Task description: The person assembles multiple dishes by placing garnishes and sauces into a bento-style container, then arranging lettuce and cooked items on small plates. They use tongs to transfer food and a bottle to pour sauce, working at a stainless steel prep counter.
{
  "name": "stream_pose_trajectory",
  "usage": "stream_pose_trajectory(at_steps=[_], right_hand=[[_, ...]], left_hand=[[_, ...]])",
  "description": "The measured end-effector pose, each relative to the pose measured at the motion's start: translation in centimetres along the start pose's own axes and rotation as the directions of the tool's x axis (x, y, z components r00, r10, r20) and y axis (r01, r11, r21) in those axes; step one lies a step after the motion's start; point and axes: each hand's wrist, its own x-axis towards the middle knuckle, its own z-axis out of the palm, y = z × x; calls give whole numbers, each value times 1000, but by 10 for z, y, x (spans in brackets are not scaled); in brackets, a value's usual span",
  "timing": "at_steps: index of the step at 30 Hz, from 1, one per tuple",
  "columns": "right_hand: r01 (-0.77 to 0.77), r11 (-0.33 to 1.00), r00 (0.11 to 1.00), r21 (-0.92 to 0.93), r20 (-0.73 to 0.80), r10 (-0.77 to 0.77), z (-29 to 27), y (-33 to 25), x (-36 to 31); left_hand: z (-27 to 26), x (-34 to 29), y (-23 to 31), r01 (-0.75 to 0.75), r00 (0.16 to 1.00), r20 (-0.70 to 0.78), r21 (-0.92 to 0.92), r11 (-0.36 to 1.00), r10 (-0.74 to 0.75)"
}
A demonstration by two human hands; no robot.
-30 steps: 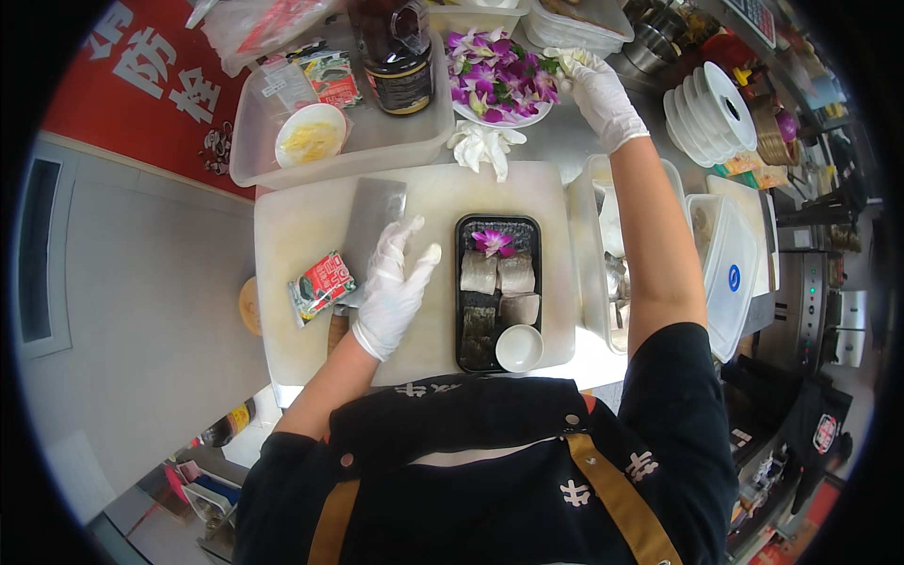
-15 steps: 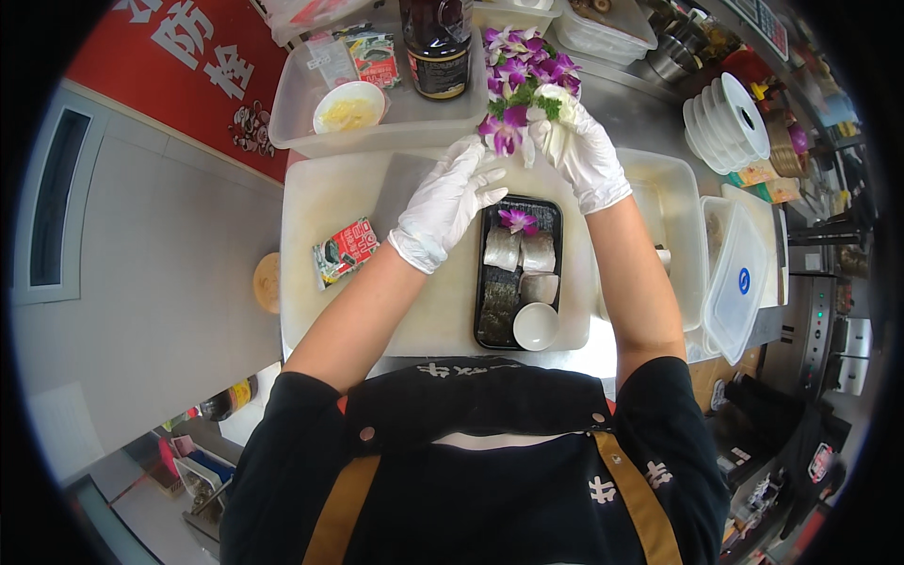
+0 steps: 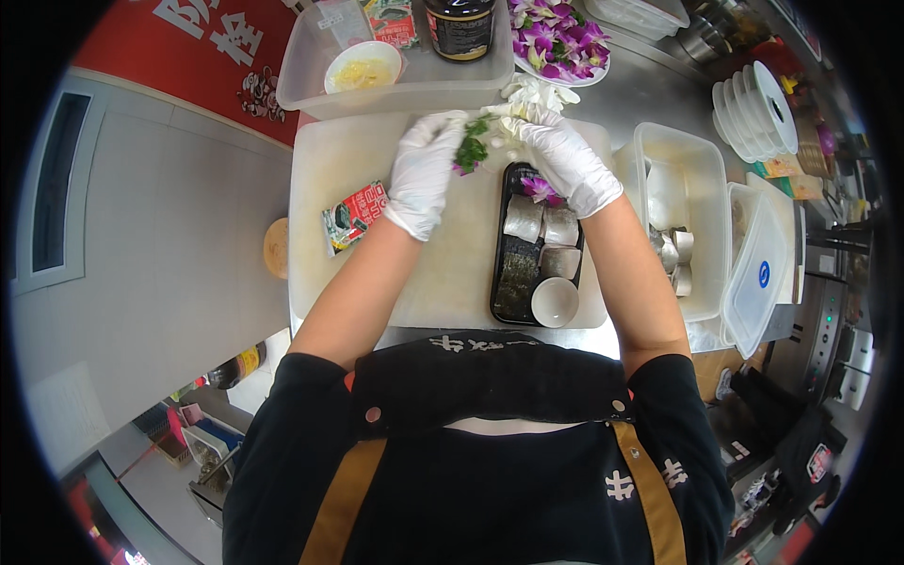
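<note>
Both my hands wear white gloves and are raised over the white cutting board (image 3: 414, 292). My left hand (image 3: 421, 174) pinches a sprig of curly parsley (image 3: 475, 139). A purple petal peeks out below the parsley. My right hand (image 3: 570, 162) is closed at the fingertips near the parsley's stem end; what they pinch is too small to make out. Below it lies a black tray (image 3: 497, 282) holding several silvery fish pieces (image 3: 524, 217), a dark sheet (image 3: 517, 286), a purple orchid (image 3: 540, 189) and a small white cup (image 3: 555, 302).
A red packet (image 3: 354, 217) lies on the board's left. Beyond stand a plastic bin (image 3: 292, 80) with a white bowl (image 3: 339, 66) and dark bottle (image 3: 460, 33), and a plate of orchids (image 3: 562, 42). At right are a clear container (image 3: 708, 169) with fish pieces, and stacked plates (image 3: 753, 108).
My hands have drawn back from the orchids toward the board. The parsley, earlier by my right hand, is now at my left fingertips. The view has shifted slightly.
</note>
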Motion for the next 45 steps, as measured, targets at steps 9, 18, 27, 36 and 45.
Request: stream_pose_trajectory(at_steps=[9,18,27,36,45], right_hand=[[96,124,988,-988,80,-131,40,46,44],[172,337,894,-926,3,-448,2,-5,8],[-48,382,761,-923,-282,-585,-60,-90,51],[182,761,979,-623,46,-196,47,-16,-34],[-130,762,991,-634,-98,88,31,-33,-39]], left_hand=[[-51,-8,6,128,990,5,-475,871,-143],[-69,-10,-13,185,972,-22,-541,820,-234],[-34,-16,-23,446,886,193,-606,659,-421],[-28,-25,-30,623,771,387,-621,476,-505],[-15,-40,14,79,988,123,100,992,-91]])
